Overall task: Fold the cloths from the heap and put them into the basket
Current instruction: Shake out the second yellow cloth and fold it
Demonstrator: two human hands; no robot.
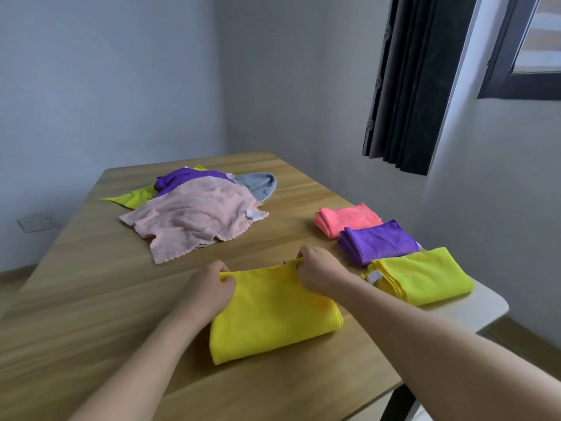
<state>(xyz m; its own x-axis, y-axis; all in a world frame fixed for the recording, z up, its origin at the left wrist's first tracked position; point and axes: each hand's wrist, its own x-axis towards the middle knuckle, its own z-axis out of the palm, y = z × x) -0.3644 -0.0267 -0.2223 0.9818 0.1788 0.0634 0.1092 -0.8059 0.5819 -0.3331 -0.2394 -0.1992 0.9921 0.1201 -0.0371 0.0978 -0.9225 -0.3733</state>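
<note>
Left hand [212, 284] & right hand [315, 270] each pinch a far corner of a folded yellow cloth [273, 314] on the wooden counter [76, 299], fingers [226, 279] clenched on fabric. Unfolded heap [197, 208] lies behind; three folded cloths [379, 241] sit at right.

Two hands are in view, the left hand [209, 287] and the right hand [317, 270], both on one yellow cloth [273, 314]. Three folded cloths lie in a row toward three o'clock on the one desk [76, 314]: one coral cloth [349, 221], one purple cloth [378, 243], one second yellow cloth [422, 276]. The heap [194, 208] at eleven o'clock shows at least four cloths: one pale pink, one purple, one lime, one grey.
</note>
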